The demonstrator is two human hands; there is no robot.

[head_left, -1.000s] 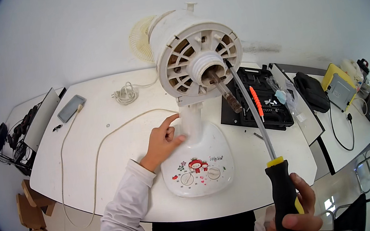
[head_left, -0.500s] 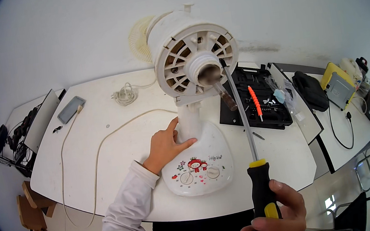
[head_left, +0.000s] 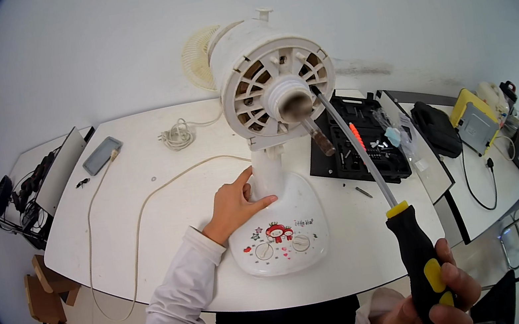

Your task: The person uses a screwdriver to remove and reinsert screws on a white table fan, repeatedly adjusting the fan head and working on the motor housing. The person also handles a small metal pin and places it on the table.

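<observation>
A white electric fan without its front grille or blades stands on the table, its round slotted motor housing (head_left: 244, 107) facing me. From the hub sticks a worn brownish shaft (head_left: 320, 139). My left hand (head_left: 234, 209) is wrapped around the fan's post (head_left: 268, 173), thumb just above the base (head_left: 282, 262) with its cartoon print and two knobs. My right hand (head_left: 456, 287) is closed on the black and yellow handle of a long screwdriver (head_left: 413, 246). Its dark tip lies over the housing's right edge beside the hub; whether it touches cannot be told.
Behind the fan, a cream round grille (head_left: 195, 57) is partly hidden. An open black toolbox (head_left: 385, 170) lies right, with an orange twisted tool (head_left: 357, 136) in it. A phone (head_left: 101, 156), a coiled cable (head_left: 179, 136) and a long cord (head_left: 148, 205) are left.
The screwdriver's handle has swung to the right and down with my right hand, tilting the shaft more. Its tip stays near the hub. My left hand keeps its hold on the post.
</observation>
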